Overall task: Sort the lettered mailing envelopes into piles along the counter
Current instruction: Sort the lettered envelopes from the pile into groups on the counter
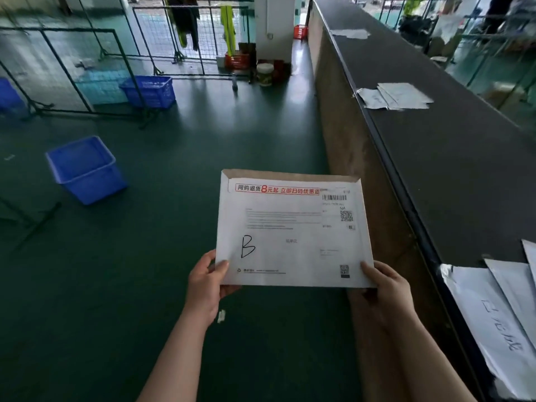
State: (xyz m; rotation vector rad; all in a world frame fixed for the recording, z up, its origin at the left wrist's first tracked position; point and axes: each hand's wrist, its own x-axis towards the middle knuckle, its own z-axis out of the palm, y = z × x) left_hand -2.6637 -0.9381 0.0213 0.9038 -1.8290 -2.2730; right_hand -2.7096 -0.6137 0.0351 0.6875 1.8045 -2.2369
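A white mailing envelope [293, 230] with a handwritten "B" and a printed label is held flat in front of me, above the green floor. My left hand [207, 281] pinches its lower left corner, thumb on top. At its lower right corner my right hand [385, 288] grips it the same way. The long dark counter [452, 158] runs along the right. On it lie three piles of envelopes: a near pile [499, 311], a middle pile [397, 95] and a far pile [351, 33].
A blue plastic bin [85, 168] stands on the floor to the left, with another blue basket [149, 91] farther back. Wire mesh fencing [72, 68] crosses the back left. A red crate [236, 60] and a white jar [264, 74] sit by a pillar.
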